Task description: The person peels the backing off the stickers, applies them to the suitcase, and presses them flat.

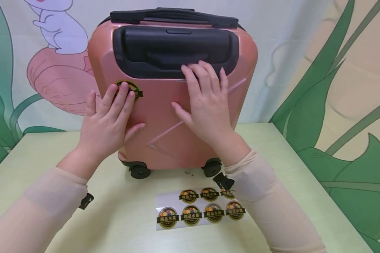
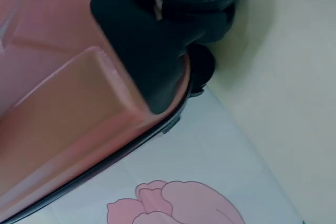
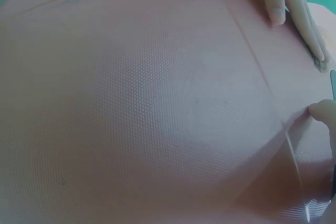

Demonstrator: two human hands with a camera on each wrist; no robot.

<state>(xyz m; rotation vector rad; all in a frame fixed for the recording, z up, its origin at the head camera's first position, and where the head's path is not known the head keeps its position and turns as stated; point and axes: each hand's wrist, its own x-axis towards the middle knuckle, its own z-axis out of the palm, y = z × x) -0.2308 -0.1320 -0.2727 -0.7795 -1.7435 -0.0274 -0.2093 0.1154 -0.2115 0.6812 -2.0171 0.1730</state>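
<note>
A pink hard-shell suitcase point(image 1: 164, 147) stands upright, its black handle recess point(image 1: 177, 45) facing me near the top. On the upper left of its front sits a round black-and-gold fruit sticker point(image 1: 138, 93), partly covered by my left hand point(image 1: 109, 121). The fingers of that hand lie straight across the sticker and press it against the shell. My right hand point(image 1: 207, 102) rests on the suitcase front, fingertips at the lower edge of the recess and thumb spread to the left. In the right wrist view, the shell's textured surface point(image 3: 136, 93) fills most of the picture.
A sheet of similar stickers point(image 1: 168, 202) lies on the pale table point(image 1: 123, 214) before the suitcase, partly behind my right sleeve. Black wheels point(image 1: 140, 172) support the suitcase. Behind it hangs a backdrop point(image 1: 291, 63) with painted leaves and a rabbit.
</note>
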